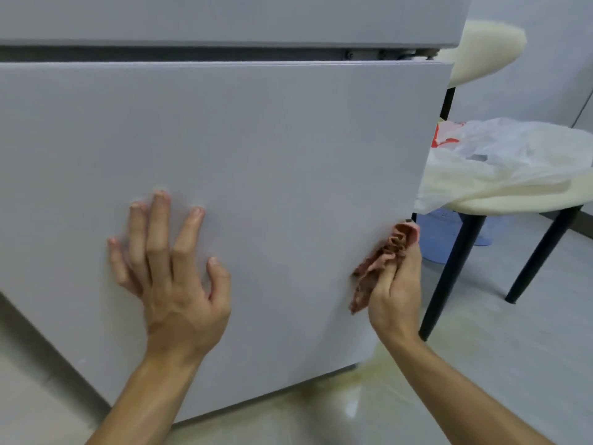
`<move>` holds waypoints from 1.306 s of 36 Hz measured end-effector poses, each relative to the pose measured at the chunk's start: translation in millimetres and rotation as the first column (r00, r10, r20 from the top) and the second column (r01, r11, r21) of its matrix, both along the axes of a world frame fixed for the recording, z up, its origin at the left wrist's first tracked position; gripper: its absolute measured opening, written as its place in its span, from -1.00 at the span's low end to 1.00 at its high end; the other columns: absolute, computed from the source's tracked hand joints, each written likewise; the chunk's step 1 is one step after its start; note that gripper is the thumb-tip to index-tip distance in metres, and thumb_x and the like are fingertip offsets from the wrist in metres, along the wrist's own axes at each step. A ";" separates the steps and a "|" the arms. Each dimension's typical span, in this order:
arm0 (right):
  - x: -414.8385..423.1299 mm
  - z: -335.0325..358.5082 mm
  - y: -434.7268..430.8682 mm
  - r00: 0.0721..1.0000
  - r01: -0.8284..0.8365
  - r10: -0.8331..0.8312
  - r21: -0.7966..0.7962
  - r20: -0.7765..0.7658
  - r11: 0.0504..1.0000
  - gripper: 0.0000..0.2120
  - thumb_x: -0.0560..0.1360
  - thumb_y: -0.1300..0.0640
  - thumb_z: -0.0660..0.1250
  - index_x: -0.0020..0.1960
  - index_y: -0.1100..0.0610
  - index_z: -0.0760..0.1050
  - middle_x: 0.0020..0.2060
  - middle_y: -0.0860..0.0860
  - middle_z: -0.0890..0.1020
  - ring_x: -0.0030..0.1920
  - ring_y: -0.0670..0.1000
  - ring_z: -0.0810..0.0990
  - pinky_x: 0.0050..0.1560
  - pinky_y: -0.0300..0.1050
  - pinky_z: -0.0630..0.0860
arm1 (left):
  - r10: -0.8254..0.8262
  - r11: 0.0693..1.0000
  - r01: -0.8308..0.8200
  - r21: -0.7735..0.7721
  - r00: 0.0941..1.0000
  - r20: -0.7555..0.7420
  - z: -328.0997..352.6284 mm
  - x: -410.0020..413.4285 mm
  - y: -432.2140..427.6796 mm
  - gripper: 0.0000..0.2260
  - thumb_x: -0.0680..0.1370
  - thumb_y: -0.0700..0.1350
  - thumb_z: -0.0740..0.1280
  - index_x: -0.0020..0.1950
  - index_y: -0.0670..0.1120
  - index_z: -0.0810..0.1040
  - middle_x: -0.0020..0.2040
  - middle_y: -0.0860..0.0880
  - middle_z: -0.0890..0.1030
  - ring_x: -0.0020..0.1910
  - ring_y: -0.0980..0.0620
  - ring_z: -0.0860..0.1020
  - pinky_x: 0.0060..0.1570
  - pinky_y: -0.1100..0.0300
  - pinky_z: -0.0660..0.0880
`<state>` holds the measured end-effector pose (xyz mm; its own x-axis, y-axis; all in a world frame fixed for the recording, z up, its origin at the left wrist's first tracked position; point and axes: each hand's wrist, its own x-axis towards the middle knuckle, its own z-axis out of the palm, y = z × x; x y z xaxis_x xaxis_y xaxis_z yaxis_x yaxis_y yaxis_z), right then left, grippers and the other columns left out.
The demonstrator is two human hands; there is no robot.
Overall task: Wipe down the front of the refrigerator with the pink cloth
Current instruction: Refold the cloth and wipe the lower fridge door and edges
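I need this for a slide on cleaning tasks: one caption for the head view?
Left hand braces the refrigerator door while right hand presses the pink cloth near its right edge.

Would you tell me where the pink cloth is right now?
In the head view, the pink cloth is bunched in the right hand, pressed against the right edge of the refrigerator's lower door.

Refrigerator door (pixel 256 149) front left bare across upper and middle span. Lower left covered by left hand (pixel 173 271). Right edge crowded by right hand (pixel 396 284) with pink cloth (pixel 382 261); chair leg (pixel 449 274) just beyond.
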<state>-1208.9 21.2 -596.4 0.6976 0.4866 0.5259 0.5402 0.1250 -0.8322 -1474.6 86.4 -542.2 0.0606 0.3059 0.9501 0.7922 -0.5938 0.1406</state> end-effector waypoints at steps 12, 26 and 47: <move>-111.6 102.0 -14.8 0.822 -0.473 0.416 0.061 0.388 0.879 -0.40 0.65 0.00 0.29 0.63 -0.12 0.16 0.45 -0.19 0.50 0.34 -0.12 0.59 0.25 -0.12 0.60 | -0.623 0.398 0.779 -0.484 0.617 0.481 38.5 6.8 -73.1 -0.43 0.61 0.23 0.27 0.59 0.12 0.30 0.38 0.25 0.57 0.36 0.21 0.56 0.25 0.33 0.50; -108.1 169.1 -9.6 0.826 -0.460 0.499 -0.196 0.264 0.866 -0.60 0.63 -0.13 0.36 -0.21 0.15 0.53 -0.37 0.02 0.53 -0.38 -0.14 0.44 -0.35 -0.27 0.34 | -0.330 0.105 0.801 -0.590 0.588 0.739 41.4 -65.0 -50.8 -0.86 0.44 -0.09 0.47 -0.07 -0.13 0.67 -0.02 -0.16 0.72 0.08 -0.20 0.70 0.16 -0.07 0.60; -120.2 190.6 -16.6 0.805 -0.444 0.590 -0.599 0.059 0.666 -0.50 0.54 -0.47 0.17 -0.01 -0.09 0.62 -0.12 -0.06 0.72 -0.18 0.03 0.72 -0.24 0.09 0.68 | -0.175 -0.243 0.929 -0.278 0.239 0.955 68.0 -69.6 -63.7 -0.74 0.52 -0.12 0.32 0.08 0.00 0.78 0.15 -0.12 0.74 0.14 -0.04 0.72 0.08 0.17 0.66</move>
